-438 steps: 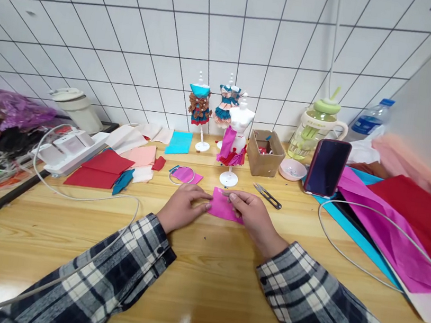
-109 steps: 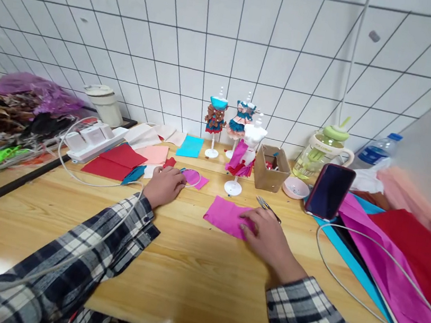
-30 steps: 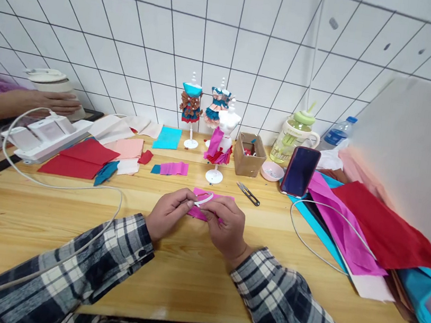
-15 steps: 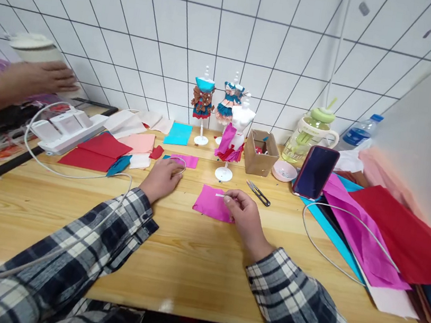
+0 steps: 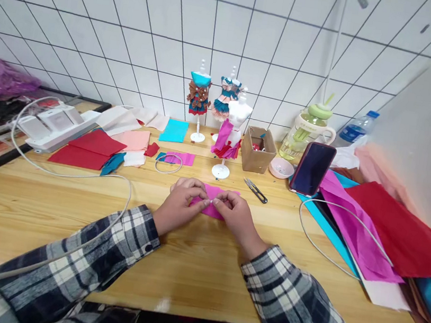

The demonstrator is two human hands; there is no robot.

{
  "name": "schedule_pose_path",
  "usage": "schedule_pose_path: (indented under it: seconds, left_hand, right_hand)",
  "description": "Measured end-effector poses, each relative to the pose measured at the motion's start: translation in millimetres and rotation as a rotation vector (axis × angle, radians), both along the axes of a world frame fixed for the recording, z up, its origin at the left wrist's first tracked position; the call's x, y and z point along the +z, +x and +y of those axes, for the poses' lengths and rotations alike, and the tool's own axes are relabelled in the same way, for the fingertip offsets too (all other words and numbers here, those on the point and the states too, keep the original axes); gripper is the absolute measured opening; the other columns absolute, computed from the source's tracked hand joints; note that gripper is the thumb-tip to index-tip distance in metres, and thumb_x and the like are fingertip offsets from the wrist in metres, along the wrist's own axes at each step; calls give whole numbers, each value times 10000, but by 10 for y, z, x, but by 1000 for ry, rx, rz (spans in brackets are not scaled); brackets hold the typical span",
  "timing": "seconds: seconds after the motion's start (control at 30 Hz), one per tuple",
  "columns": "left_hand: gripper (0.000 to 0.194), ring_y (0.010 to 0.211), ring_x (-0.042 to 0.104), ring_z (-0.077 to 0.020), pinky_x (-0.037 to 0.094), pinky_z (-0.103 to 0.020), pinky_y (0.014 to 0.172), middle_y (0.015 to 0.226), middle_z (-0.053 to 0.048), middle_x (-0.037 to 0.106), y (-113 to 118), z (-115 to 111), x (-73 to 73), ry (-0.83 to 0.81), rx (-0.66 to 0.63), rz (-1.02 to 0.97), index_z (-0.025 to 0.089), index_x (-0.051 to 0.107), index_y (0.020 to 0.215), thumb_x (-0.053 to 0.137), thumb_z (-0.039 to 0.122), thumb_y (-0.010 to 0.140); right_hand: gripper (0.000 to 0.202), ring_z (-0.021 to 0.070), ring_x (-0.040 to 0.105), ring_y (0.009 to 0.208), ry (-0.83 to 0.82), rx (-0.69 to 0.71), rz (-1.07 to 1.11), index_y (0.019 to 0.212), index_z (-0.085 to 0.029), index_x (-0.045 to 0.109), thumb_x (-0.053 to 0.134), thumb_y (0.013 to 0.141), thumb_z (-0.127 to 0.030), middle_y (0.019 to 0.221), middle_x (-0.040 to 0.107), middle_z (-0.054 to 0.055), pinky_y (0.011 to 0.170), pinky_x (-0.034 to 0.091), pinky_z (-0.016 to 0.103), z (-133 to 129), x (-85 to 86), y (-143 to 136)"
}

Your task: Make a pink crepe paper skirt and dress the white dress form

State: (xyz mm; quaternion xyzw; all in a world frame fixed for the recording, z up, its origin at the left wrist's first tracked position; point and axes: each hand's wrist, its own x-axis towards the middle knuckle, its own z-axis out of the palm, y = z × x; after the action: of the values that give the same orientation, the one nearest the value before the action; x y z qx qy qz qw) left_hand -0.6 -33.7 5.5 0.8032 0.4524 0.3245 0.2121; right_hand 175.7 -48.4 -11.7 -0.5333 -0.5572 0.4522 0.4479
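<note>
Both hands meet over a magenta piece of fabric [image 5: 212, 211] lying on the table. My left hand [image 5: 182, 203] has thumb and forefinger pinched at the middle of the fabric. My right hand [image 5: 237, 215] is pinched just beside it, fingertips almost touching the left ones. A small white strip [image 5: 211, 201] shows between the fingertips, mostly hidden by them. Behind the fabric stands a small white dress form [image 5: 239, 112] draped in magenta and red cloth. Thread snips [image 5: 255, 190] lie to the right of the fabric.
Two dressed forms [image 5: 199, 95] stand by the tiled wall. To the right are a cardboard box [image 5: 258, 159], a pink bowl [image 5: 282, 168], a propped phone [image 5: 313, 169] and a jug [image 5: 303, 136]. Fabric pieces [image 5: 84, 149], a power strip [image 5: 59, 131] and cables lie left; more cloth [image 5: 402, 230] lies right.
My left hand has come from the looped cord to the magenta fabric, joining the right hand at the white strip. Another person's hand with a pale cup has left the view at left.
</note>
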Motion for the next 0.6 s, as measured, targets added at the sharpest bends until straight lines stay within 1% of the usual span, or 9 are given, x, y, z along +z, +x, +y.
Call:
schedule_pose_path:
  seconds: [0.13, 0.2, 0.27, 0.3, 0.37, 0.43, 0.47, 0.53, 0.6]
  left_hand:
    - [186, 877, 550, -189, 399, -349, 847, 847, -32, 616, -19, -58, 76, 45, -55, -87, 189, 645, 713, 603, 319, 839]
    - [187, 870, 557, -187, 408, -350, 848, 838, -33, 612, -29, -70, 80, 45, -52, -137, 187, 641, 707, 601, 314, 838]
    - [177, 893, 567, -193, 411, -362, 871, 864, -38, 625, -38, -51, 52, 22, -36, -157, 188, 649, 711, 607, 312, 831]
    - [174, 911, 573, -198, 408, -373, 890, 886, -40, 636, -41, -33, 31, 1, -16, -159, 190, 660, 718, 612, 317, 828]
    - [175, 951, 581, -210, 400, -395, 925, 937, -44, 654, -45, 8, -17, -52, 32, -158, 198, 689, 748, 622, 340, 826]
    - [185, 986, 583, -216, 394, -405, 949, 975, -44, 663, -49, 38, -54, -98, 52, -171, 210, 717, 790, 619, 360, 838]
    - [187, 1001, 582, -216, 393, -407, 957, 988, -43, 665, -52, 45, -66, -107, 48, -176, 216, 727, 813, 614, 362, 845]
    - [181, 1014, 580, -214, 390, -406, 965, 1003, -41, 668, -59, 47, -77, -91, 36, -175, 227, 738, 844, 609, 353, 855]
    - [152, 1008, 580, -213, 388, -405, 962, 994, -37, 673, -68, 45, -81, -49, 29, -160, 233, 740, 853, 628, 335, 845]
  right_hand:
    - [195, 108, 416, 533, 18, 8, -32, 746, -184, 668, 668, 700, -374, 619, 573, -27, 526, 368, 245, 4, 33, 18]
    - [219, 104, 421, 525, 59, -17, -51, 853, -189, 684, 664, 721, -362, 669, 588, -24, 514, 368, 241, 8, 46, 61]
    - [289, 95, 405, 494, 127, -80, -107, 1012, -201, 666, 648, 752, -326, 705, 587, -31, 486, 355, 237, 1, 58, 108]
    - [307, 94, 403, 486, 180, -113, -153, 1059, -209, 652, 641, 767, -303, 714, 586, -34, 483, 355, 237, -9, 65, 124]
    - [230, 105, 450, 527, 323, -135, -270, 1019, -218, 668, 629, 799, -272, 726, 597, -24, 529, 387, 246, -44, 87, 134]
    - [124, 125, 521, 626, 467, -92, -366, 922, -218, 692, 616, 833, -259, 760, 620, -1, 608, 425, 259, -92, 121, 120]
    - [109, 134, 544, 670, 525, -69, -391, 898, -215, 695, 607, 850, -258, 778, 630, 9, 637, 435, 264, -117, 141, 112]
    - [114, 144, 564, 706, 610, -62, -404, 911, -210, 686, 590, 873, -257, 794, 640, 18, 653, 447, 271, -159, 180, 114]
    - [109, 146, 565, 698, 673, -105, -396, 925, -207, 669, 578, 885, -252, 785, 637, 17, 644, 453, 276, -178, 208, 141]
